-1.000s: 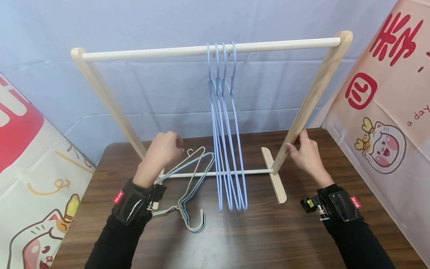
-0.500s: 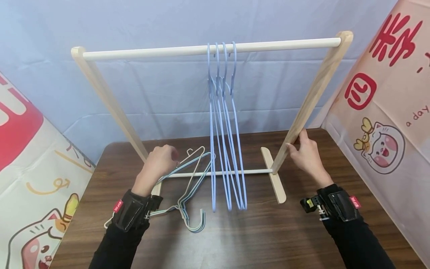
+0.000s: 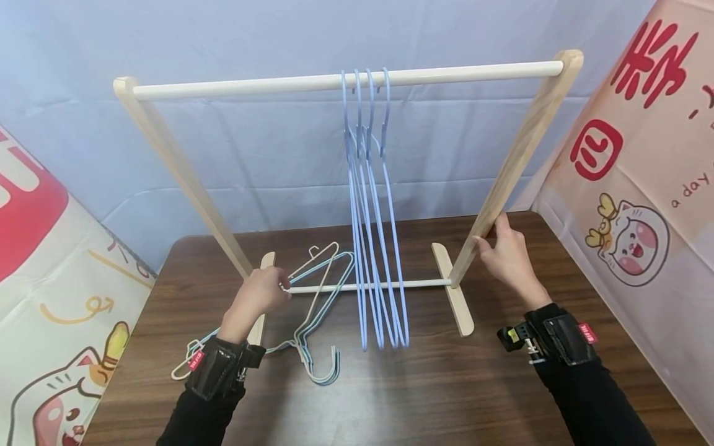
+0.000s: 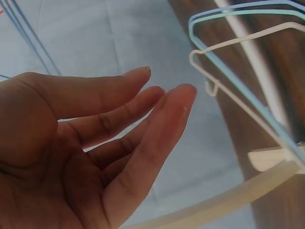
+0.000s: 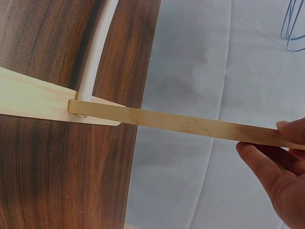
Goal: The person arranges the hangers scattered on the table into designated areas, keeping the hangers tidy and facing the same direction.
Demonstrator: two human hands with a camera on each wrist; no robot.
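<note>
In the head view, my left hand is low beside the left post of a wooden clothes rack, over its lower end. The left wrist view shows its fingers loosely bent, thumb apart from them and nothing between. Close to its right lie thin wire hangers, white and light blue, stacked on the table across the lower bar. My right hand pinches the rack's right post between thumb and fingers, partway up. Several blue hangers hang by their hooks from the white top bar.
The rack stands on a dark wood-grain table, on flat wooden feet. More hanger ends stick out left of my left wrist. A pale blue cloth hangs behind, with printed cloths at both sides.
My left hand has moved down and towards me, uncovering the rack's left foot and hanger ends at the left. The hanging hangers sway slightly. My right hand keeps its hold on the post.
</note>
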